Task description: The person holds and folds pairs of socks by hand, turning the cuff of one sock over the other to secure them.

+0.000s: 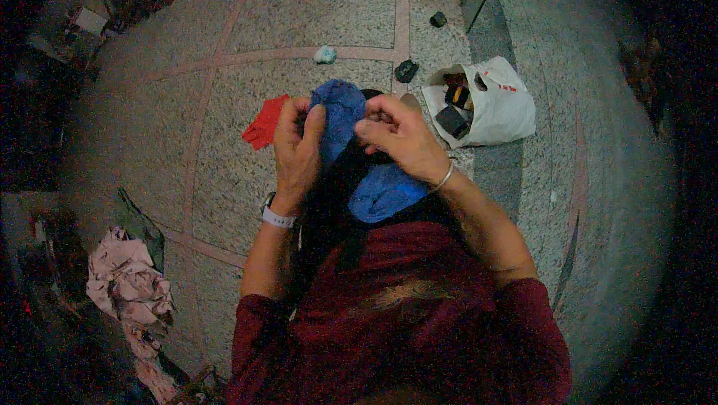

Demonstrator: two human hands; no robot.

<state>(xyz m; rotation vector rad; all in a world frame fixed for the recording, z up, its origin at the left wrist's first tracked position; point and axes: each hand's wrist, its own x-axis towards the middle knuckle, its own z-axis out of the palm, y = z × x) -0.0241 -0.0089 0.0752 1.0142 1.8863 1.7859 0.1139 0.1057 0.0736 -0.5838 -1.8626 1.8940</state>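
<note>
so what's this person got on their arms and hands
Both hands are bare, no gloves. The left hand has a watch with a pale band at the wrist; the right hand has a thin silver bangle. Dark red sleeves are pushed up, forearms uncovered.

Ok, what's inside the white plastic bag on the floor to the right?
The white plastic bag lies open; a dark boxy item and a yellow-and-black object show at its mouth. Anything deeper is covered by the bag's wall.

Both forearms rose from the lower centre; the left hand [297,149] and right hand [396,138] pinched closed mid-frame.
</note>
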